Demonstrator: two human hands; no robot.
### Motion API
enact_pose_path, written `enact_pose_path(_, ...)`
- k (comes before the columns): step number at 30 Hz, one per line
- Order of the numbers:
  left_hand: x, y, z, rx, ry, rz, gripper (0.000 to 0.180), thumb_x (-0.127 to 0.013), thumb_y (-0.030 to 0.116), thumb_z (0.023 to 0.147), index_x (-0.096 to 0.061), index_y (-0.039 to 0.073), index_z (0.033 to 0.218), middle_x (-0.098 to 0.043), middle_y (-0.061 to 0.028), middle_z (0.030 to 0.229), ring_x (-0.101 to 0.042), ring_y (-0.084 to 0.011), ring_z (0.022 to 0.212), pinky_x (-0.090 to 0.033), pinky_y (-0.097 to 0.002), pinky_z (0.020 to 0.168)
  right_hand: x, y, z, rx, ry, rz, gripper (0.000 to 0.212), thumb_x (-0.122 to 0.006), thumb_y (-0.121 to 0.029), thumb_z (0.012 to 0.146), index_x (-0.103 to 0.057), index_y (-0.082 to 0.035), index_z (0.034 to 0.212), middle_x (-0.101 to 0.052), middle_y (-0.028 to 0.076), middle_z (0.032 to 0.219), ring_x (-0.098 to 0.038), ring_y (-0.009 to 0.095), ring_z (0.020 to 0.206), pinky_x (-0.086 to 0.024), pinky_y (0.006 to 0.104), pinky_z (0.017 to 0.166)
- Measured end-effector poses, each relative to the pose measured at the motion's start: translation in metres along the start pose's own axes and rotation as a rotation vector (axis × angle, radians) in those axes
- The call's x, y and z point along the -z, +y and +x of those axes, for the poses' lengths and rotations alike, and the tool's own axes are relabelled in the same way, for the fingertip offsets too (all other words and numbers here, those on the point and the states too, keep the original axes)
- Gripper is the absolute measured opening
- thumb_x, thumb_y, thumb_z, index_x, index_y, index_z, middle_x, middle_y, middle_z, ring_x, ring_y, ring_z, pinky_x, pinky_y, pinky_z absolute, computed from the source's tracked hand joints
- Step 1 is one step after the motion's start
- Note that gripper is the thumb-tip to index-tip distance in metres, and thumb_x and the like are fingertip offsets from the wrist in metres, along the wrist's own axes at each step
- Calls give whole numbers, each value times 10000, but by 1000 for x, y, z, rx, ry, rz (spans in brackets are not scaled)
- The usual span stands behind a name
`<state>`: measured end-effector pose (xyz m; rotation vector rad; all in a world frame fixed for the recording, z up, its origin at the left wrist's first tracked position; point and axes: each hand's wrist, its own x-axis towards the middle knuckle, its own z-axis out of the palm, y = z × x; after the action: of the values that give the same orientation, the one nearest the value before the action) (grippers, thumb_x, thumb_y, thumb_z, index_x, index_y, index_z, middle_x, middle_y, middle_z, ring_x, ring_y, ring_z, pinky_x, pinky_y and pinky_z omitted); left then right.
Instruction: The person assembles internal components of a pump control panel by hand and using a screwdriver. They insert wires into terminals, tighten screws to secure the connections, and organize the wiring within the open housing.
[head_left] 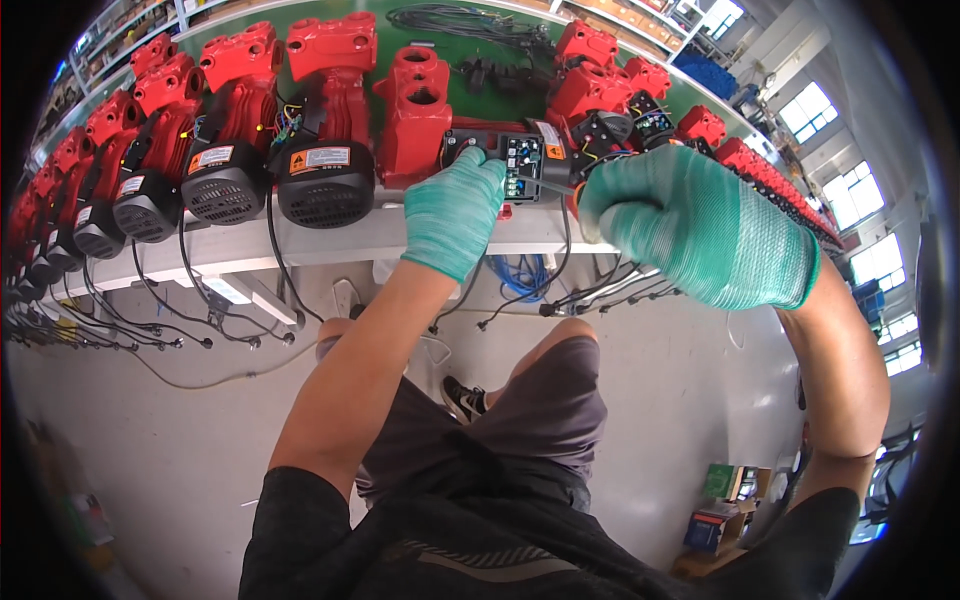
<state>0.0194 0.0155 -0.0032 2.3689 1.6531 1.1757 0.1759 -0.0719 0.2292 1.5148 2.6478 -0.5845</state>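
Note:
A red pump [416,115] lies on the bench right in front of me, with an open black terminal box [524,150] on its near side. Inside the box a circuit board with screw terminals shows. My left hand [455,215], in a green knitted glove, grips the left part of this box, its fingertips bent over the edge. In my right hand [700,230], gloved alike, a screwdriver [549,185] is held; its thin shaft points left toward the terminals. Whether the tip touches a screw cannot be told. The fingers hide most of its handle.
Red pumps with black motor covers [327,185] line the bench [240,257] on the left, their cables hanging over its edge. More red pumps [590,85] stand at right. Black cables [470,25] lie on the green top. Below are a blue coil [522,275] and cartons [720,525].

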Motion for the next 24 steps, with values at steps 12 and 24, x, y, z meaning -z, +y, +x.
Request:
enact_pose_path(12, 0, 0, 1, 2, 25, -4, 214, -663, 238, 934, -733, 140, 1112, -682, -84, 1172, -696, -308, 936, -558, -431, 794, -19, 0, -37, -295, 248, 456, 288, -548, -183, 993, -713, 31, 1092, -702, 83, 850, -650, 137, 792, -528, 294, 769)
enact_pose_path(24, -1, -7, 6, -54, 87, 16, 266, -708, 193, 911, -726, 110, 1163, -715, -133, 1130, -701, -317, 990, -563, -423, 858, -218, 97, -43, 31, 504, 1769, 309, -533, 118, 808, -552, -74, 1049, -585, 61, 889, -610, 150, 681, -527, 290, 633)
